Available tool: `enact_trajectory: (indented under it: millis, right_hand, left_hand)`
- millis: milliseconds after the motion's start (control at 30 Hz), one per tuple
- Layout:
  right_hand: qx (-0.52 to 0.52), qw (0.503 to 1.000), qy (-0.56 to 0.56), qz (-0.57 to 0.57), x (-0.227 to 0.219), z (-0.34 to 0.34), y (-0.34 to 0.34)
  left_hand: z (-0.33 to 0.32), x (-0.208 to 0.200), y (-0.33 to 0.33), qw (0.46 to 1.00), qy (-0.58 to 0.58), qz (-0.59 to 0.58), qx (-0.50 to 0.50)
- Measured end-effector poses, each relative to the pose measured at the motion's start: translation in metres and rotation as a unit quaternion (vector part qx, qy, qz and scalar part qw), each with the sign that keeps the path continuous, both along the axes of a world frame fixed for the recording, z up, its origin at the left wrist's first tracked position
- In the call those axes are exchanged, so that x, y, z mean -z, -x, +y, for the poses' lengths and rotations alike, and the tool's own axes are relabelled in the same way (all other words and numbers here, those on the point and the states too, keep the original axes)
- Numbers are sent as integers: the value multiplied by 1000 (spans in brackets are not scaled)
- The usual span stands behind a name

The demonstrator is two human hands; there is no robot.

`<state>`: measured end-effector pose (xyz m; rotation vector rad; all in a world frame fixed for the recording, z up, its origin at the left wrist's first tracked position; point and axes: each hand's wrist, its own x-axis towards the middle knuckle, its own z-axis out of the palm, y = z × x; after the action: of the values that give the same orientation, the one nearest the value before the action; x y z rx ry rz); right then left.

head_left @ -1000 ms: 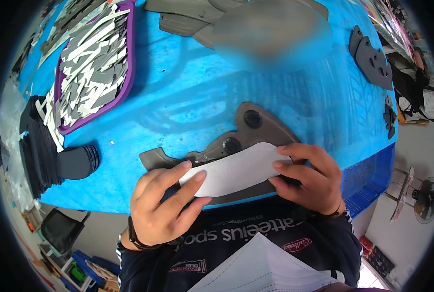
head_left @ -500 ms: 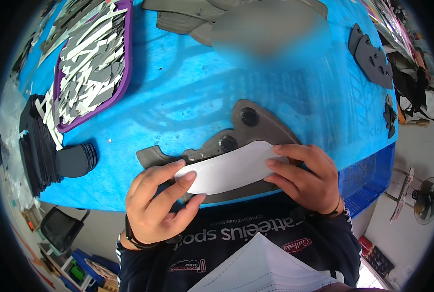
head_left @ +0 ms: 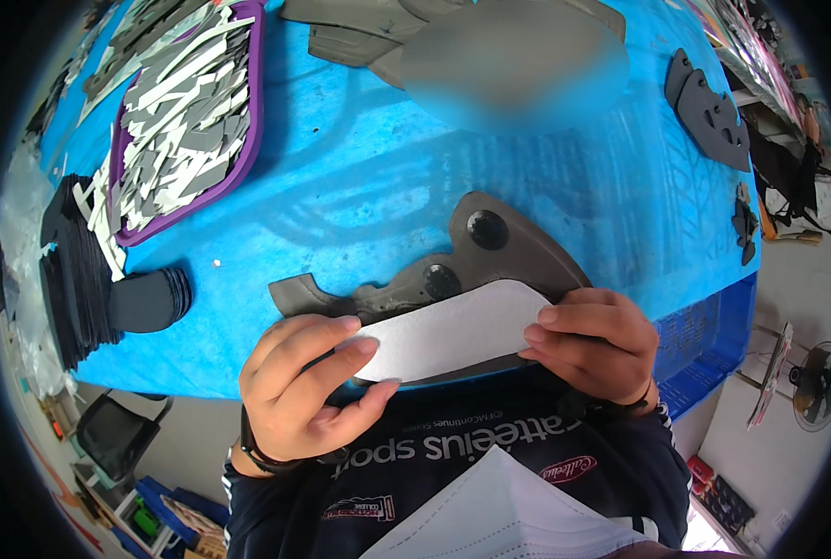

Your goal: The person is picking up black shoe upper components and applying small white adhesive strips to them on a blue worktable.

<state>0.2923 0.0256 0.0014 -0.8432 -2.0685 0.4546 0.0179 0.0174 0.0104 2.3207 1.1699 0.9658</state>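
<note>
Between my two hands is a white curved strip with rounded ends, its pale face turned up. My left hand pinches its left end between fingers and thumb. The right end is gripped by the fingers of my right hand; that thumb is mostly hidden. Beneath the strip, at the table's near edge, lies a dark grey moulded foam-like piece with two round black discs, one of them a black disc near its raised end. The strip covers part of this piece.
A purple tray of white and grey scraps stands at the far left, near a stack of dark flat pieces. Grey moulded pieces lie at the back, dark plates at the right. A blue crate sits beside the table.
The white strip has shifted slightly right and down, still between both hands. My right fingers have moved a little right and down along its end. The view has moved slightly.
</note>
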Motion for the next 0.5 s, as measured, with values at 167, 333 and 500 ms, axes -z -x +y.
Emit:
enact_trajectory:
  millis: [167, 333, 500]
  right_hand:
    - [-8, 1000, -11, 24, 2, -1, 0]
    - [-23, 997, 19, 67, 7, -3, -1]
    - [-15, 999, 31, -24, -4, 2, 1]
  left_hand:
    - [0, -1, -1, 1000, -1, -8, 7]
    - [3, 4, 1, 998, -8, -26, 63]
    - [-3, 5, 3, 997, -23, -45, 58]
